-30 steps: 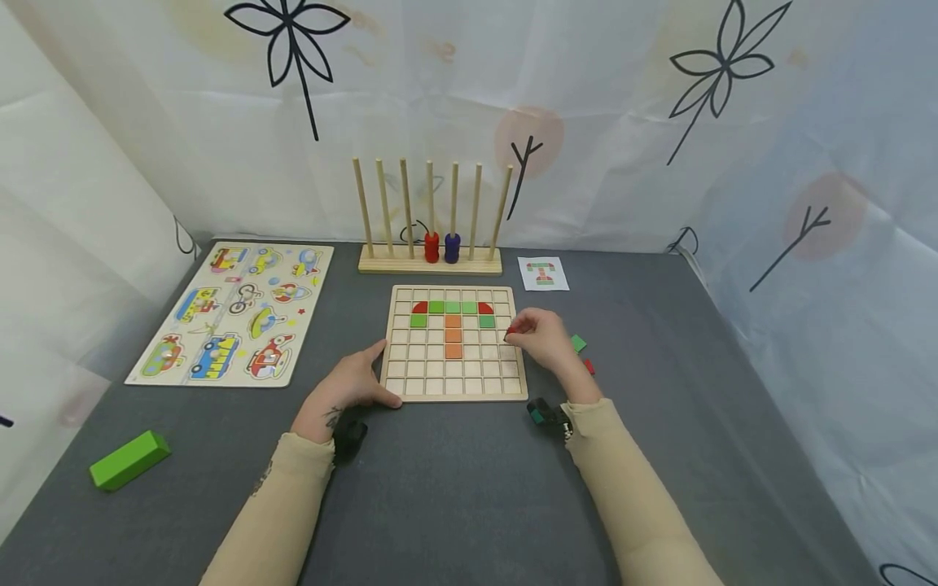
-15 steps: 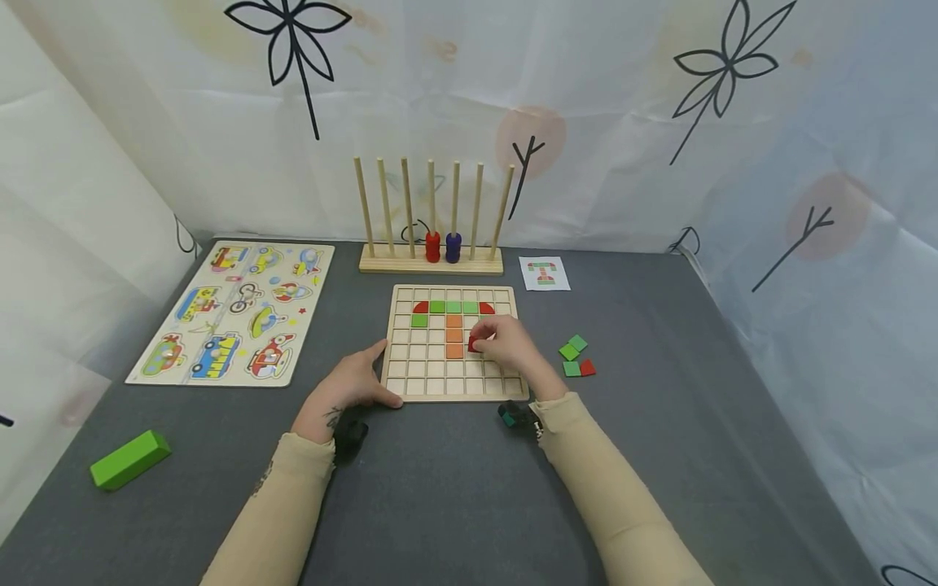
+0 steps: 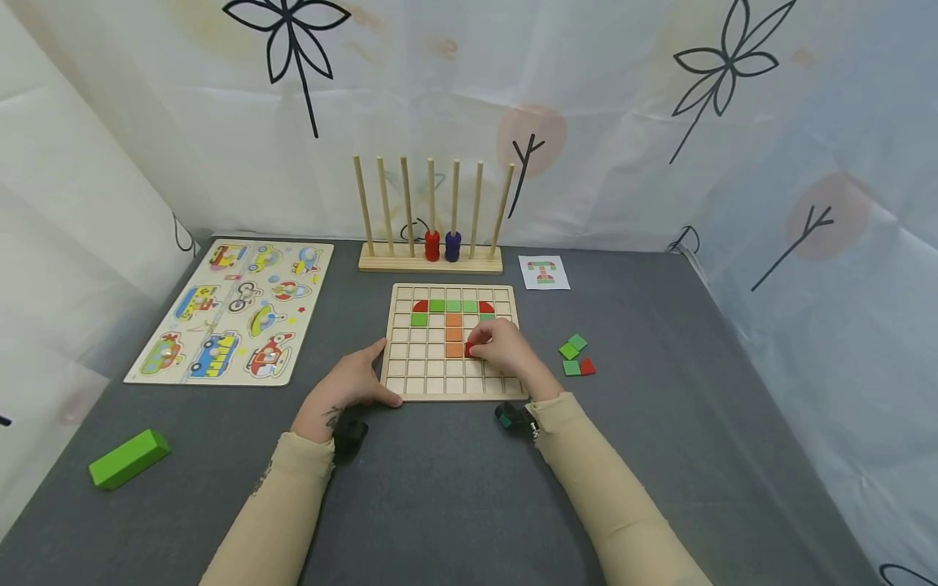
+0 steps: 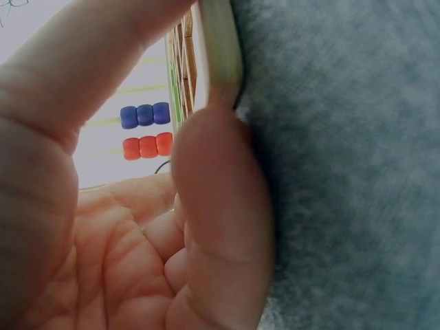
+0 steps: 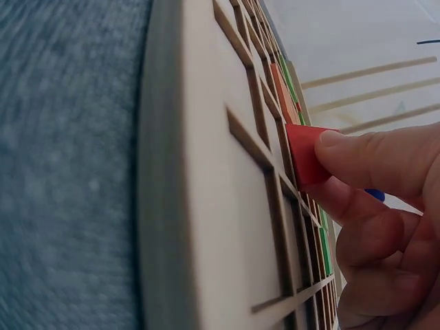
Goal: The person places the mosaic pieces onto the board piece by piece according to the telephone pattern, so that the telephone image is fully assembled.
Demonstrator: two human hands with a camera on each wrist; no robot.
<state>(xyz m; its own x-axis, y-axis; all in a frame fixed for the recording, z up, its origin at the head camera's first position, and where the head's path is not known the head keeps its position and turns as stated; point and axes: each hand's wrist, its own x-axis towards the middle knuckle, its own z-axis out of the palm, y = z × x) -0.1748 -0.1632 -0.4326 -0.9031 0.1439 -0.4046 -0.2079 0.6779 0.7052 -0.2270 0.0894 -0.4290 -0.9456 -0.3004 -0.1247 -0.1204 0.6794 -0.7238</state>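
Observation:
In the head view a wooden grid board [image 3: 425, 384] lies at the table's middle, with green, orange and red tiles in its cells. My right hand [image 3: 504, 348] is over the board and pinches a small red tile [image 5: 307, 155] between thumb and finger. That tile meets the grid just right of the lowest orange tile [image 3: 454, 350]; whether it sits fully in a cell is hidden. My left hand [image 3: 348, 387] touches the board's near left corner, its thumb [image 4: 223, 206] against the edge and its fingers spread.
Several loose green and red tiles [image 3: 571, 369] lie right of the board. A pattern card [image 3: 529, 281] is behind it, beside a peg stand [image 3: 396, 264] with red and blue beads. At left are a picture puzzle [image 3: 242, 330] and a green block [image 3: 129, 458].
My right hand has moved left from the board's right edge with the red tile and lowered it beside the orange column. My left hand has stayed at the corner.

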